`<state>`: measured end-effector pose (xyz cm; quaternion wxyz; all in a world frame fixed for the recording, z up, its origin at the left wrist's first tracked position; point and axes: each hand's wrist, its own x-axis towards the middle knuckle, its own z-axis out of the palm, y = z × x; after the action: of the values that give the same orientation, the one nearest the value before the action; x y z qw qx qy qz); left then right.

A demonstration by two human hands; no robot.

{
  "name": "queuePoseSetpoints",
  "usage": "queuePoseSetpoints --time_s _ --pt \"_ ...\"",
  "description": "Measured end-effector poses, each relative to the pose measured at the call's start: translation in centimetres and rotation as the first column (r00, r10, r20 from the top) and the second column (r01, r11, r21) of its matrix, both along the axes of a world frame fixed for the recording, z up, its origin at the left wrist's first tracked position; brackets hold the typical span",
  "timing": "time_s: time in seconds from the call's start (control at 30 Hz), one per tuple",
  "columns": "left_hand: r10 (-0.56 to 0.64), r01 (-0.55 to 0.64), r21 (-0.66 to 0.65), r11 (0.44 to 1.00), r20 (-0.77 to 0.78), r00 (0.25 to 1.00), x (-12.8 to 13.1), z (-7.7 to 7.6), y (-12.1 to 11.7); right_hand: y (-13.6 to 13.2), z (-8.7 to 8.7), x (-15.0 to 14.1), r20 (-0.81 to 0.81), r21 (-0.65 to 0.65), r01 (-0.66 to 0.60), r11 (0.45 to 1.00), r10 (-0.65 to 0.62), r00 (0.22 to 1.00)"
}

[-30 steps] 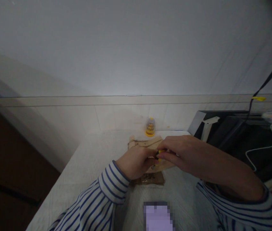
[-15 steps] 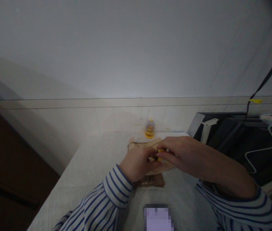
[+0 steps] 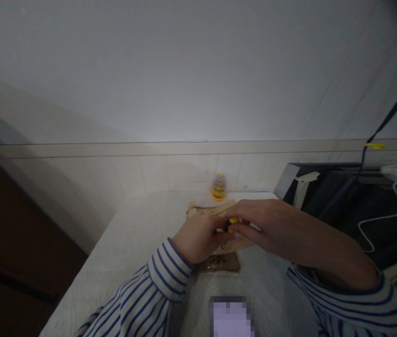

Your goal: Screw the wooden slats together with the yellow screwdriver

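Observation:
Close together over the middle of the table, my left hand (image 3: 198,236) and my right hand (image 3: 264,222) both have their fingers closed around a small yellow piece (image 3: 234,220). Fingers cover most of it, so its kind and full shape are hidden. Under the hands lies a light brown, paper-like package (image 3: 243,242), partly covered by them. Nearer to me, a darker brown shiny packet (image 3: 222,263) with printed characters shows beneath it. Beyond the hands stands a dome-shaped screwdriver bit set (image 3: 219,188) with a yellow base and a clear cover.
A white cloth (image 3: 131,238) covers the table, which meets a wall (image 3: 177,173) at the back. A phone (image 3: 231,318) with a blurred screen lies at the front edge. On the right are dark panels (image 3: 338,201) and a white cable (image 3: 382,219). Dark furniture (image 3: 16,234) stands left.
My fingers have shifted slightly around the yellow piece, and its visible part has changed a little. Both hands stay in nearly the same place.

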<state>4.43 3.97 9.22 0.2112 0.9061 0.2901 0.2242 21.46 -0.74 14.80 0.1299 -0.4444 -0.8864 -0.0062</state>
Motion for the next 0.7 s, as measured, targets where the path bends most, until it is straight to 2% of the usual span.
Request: queuePoseSetpoints --time_s 0.7 --pt "-0.054 0.052 -0.031 0.998 -0.048 0.997 -0.08 -0.01 -0.03 0.09 0.1 0.18 0.066 0.015 0.089 0.996 -0.09 0.994"
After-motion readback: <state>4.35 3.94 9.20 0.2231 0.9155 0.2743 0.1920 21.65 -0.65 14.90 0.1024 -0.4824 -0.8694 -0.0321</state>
